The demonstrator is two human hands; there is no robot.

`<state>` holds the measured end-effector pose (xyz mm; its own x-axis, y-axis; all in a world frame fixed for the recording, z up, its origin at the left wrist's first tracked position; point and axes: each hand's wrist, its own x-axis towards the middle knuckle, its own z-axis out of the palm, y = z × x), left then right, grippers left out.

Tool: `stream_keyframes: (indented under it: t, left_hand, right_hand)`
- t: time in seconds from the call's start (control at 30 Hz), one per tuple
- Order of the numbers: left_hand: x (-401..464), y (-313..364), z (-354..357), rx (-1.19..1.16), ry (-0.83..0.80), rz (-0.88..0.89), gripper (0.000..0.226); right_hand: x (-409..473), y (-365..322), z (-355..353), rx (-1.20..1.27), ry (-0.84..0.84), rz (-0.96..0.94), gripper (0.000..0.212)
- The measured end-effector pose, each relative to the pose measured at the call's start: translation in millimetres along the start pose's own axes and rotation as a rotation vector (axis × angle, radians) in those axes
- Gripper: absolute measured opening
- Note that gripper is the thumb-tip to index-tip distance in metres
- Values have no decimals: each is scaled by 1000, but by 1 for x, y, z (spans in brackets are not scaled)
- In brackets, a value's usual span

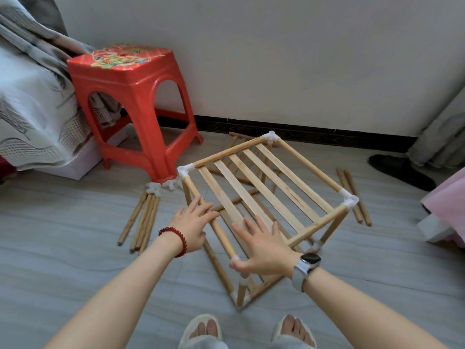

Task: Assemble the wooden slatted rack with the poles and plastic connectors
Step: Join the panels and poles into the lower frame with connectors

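Slatted rack (261,195) stands on floor (75,248) nr red stool (130,96). Both hands flat, fingers spread, gripping nothing: left hand (193,222) on side pole, right hand (264,245) on slats, thumb prob. touching corner connector (235,259).

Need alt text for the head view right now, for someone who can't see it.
Both hands, left hand and right hand, lie open on the top slats of a part-built wooden rack on the floor. Loose poles and white connectors lie left of it, by a red stool.
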<state>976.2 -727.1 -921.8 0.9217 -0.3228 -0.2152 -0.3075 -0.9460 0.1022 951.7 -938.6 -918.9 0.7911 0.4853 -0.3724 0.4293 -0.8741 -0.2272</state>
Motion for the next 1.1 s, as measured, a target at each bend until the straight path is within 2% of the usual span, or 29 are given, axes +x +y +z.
stream_keyframes:
  t: [0.07,0.13,0.2,0.3,0.33,0.4,0.53,0.6,0.67,0.77,0.83,0.93,1.1]
  left_hand:
    - [3,6,5,101,95,79,43]
    - [5,16,5,155,114,153,35]
    - [5,26,2,209,122,233,32]
    - [6,54,-2,221,251,444,28]
    - [4,66,-3,204,211,462,32]
    - [6,87,-2,186,108,417,44]
    - [18,121,-8,169,64,356,53]
    - [25,143,-9,162,57,344,53]
    - [33,164,-9,146,59,317,49]
    - [40,179,-7,122,85,311,34]
    - [38,177,-5,91,122,359,25]
    - [31,153,-9,-11,206,381,30]
    - [12,75,-37,-207,389,135,31]
  right_hand:
    - [0,7,-8,44,-28,-14,89]
    - [-8,24,-13,89,-25,-27,88]
    - [-21,48,-14,108,-18,-22,83]
    - [-42,84,-12,152,17,40,72]
    - [-47,91,-11,149,39,68,68]
    - [-57,99,-11,108,102,126,60]
    - [-67,97,-14,112,134,115,54]
    - [-72,92,-10,129,72,54,59]
    - [-78,94,-5,8,54,42,56]
    - [-90,109,-6,-70,110,158,55]
    - [-96,116,-11,-101,120,222,51]
    - [-90,109,-24,-52,116,269,38]
    - [-47,56,-45,110,275,173,39]
